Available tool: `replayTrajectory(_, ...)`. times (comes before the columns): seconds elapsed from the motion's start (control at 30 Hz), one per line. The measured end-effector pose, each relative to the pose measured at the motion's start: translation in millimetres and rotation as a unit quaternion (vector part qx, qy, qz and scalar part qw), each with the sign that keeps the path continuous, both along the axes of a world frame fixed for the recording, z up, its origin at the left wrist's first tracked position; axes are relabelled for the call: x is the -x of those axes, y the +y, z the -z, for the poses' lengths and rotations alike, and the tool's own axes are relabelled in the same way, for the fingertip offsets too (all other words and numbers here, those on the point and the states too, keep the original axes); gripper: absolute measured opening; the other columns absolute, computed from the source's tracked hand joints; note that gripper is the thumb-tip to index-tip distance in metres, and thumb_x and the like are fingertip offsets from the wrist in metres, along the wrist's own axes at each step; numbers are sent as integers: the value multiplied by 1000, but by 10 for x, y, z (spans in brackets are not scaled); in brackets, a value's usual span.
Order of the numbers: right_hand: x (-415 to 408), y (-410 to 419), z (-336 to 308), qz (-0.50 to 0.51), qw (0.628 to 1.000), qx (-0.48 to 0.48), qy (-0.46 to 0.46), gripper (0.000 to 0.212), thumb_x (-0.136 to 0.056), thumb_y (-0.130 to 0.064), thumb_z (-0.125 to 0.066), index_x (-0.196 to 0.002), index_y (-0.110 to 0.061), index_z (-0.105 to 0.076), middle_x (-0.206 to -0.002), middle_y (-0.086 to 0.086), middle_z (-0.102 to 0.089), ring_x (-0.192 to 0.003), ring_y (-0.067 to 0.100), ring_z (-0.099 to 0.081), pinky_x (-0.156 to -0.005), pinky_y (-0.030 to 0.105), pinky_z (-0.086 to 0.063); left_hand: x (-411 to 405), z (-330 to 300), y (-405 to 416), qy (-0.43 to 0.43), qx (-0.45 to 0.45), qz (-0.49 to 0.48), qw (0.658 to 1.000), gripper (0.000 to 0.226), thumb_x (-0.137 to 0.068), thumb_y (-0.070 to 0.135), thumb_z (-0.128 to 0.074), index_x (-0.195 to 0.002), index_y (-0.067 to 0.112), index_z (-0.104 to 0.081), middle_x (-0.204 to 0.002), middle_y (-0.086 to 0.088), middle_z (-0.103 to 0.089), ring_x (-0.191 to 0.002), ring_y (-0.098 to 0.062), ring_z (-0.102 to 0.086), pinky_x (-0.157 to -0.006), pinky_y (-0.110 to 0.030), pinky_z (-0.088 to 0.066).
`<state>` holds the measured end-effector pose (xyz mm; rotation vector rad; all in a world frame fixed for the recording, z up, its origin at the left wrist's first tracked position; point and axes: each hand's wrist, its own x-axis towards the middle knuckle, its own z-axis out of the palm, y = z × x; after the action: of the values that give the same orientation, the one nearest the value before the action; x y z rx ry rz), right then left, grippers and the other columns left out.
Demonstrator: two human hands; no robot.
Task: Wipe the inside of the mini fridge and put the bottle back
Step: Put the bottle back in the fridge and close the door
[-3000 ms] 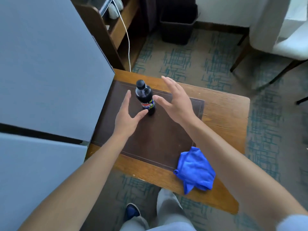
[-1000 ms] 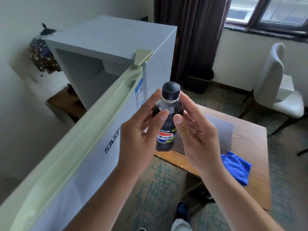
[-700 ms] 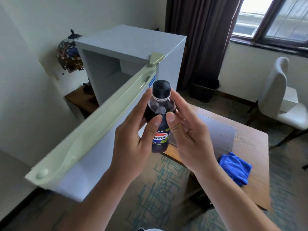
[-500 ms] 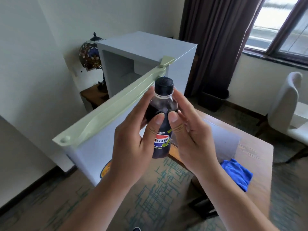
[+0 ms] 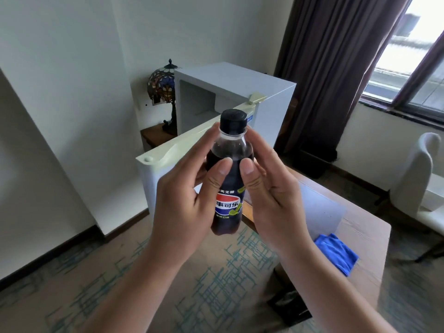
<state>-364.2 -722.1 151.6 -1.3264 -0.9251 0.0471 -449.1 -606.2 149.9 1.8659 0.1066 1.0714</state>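
Head view: both hands hold the bottle upright in the air, in front of the chest and above the carpet. The left hand wraps its left side, thumb pressed on the front just above the label, fingers curled round the far side. The right hand mirrors it on the right side, thumb beside the left thumb, fingers curved behind the neck. So each grip is pinching the bottle between thumb and fingers. The bottle has a black cap, dark liquid and a red, white and blue label.

Behind the bottle stands the fridge, its door swung open toward the camera; the visible part of the inside looks bare and white. A stained-glass lamp stands just left of the fridge on a low wooden stand. To the right is the table, with a blue cloth lying near its near edge. Past the table are a white chair, a dark curtain and a window
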Motion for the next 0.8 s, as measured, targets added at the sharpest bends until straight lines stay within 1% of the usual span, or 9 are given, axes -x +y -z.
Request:
replayTrajectory(0.07, 154, 98, -7, 2, 1000, 1, -2, 40, -104, -26, -54, -143, -31, -51, -125, -15, -73, -119, 13, -70, -98, 39, -58, 157, 2, 107, -1, 4, -3, 1000, 52, -102, 35, -55, -151, 17, -51, -132, 1, -71, -115, 1, -69, -91, -11, -51)
replayTrajectory(0.1, 239, 161, -4, 0, 1000, 0, 1, 39, -104, -26, -54, -143, -31, -51, -124, -15, -73, -118, 12, -71, -98, 40, -58, 242, 3, 169, -2, 7, -3, 1000, 52, -102, 36, -55, -150, 18, -51, -132, 1, -71, -116, 0, -69, -91, -11, -51)
replayTrajectory(0.2, 517, 386, -6, -3, 1000, -3, 13, 42, -101, -29, -55, -142, -31, -52, -122, -15, -74, -116, 11, -71, -96, 37, -59, 517, -8, 401, -3, 7, -6, 1000, 48, -102, 36, -57, -148, 23, -52, -127, 3, -73, -111, 4, -70, -89, -10, -52)
replayTrajectory(0.27, 711, 568, -11, -2, 1000, -4, 14, 43, -99, -30, -56, -143, -30, -53, -123, -15, -74, -117, 12, -71, -96, 37, -58, 716, -9, 599, -1, 16, 3, 1000, 47, -101, 37, -59, -147, 30, -52, -124, 7, -74, -108, 4, -71, -86, -15, -57)
replayTrajectory(0.33, 914, 782, -18, 7, 1000, -2, 16, 46, -98, -33, -57, -143, -29, -54, -121, -17, -75, -117, 9, -71, -93, 33, -58, 924, -26, 837, 10, 24, 19, 999, 47, -101, 38, -58, -147, 30, -52, -121, 11, -74, -106, 4, -72, -83, -18, -59)
replayTrajectory(0.47, 1341, 1216, -4, 28, 999, -14, 27, 49, -98, -34, -58, -146, -28, -54, -125, -12, -75, -117, 9, -71, -92, 32, -59, 1302, -96, 1333, 28, -1, 45, 999, 48, -99, 37, -58, -146, 28, -53, -121, 17, -70, -106, 11, -69, -84, -5, -51)
replayTrajectory(0.63, 1751, 1726, 44, 59, 996, -35, 48, 49, -94, -40, -59, -143, -35, -54, -126, -12, -74, -118, 8, -71, -93, 34, -59, 1603, -125, 1899, 53, -12, 91, 994, 50, -97, 36, -57, -147, 29, -51, -122, 12, -72, -105, 9, -70, -82, -5, -52)
replayTrajectory(0.73, 1878, 2036, 46, 69, 996, -29, 49, 48, -95, -37, -57, -144, -33, -54, -121, -24, -74, -114, 2, -71, -89, 27, -59, 1714, -139, 2223, 57, -15, 99, 993, 51, -98, 39, -57, -148, 28, -52, -121, 11, -73, -105, 8, -70, -83, -7, -52)
replayTrajectory(0.8, 1914, 2247, 41, 73, 996, -22, 46, 50, -96, -34, -57, -145, -30, -53, -118, -29, -72, -114, 1, -71, -89, 26, -59, 1748, -147, 2439, 59, -6, 100, 993, 52, -96, 38, -58, -147, 27, -52, -118, 17, -71, -104, 10, -70, -83, -6, -52)
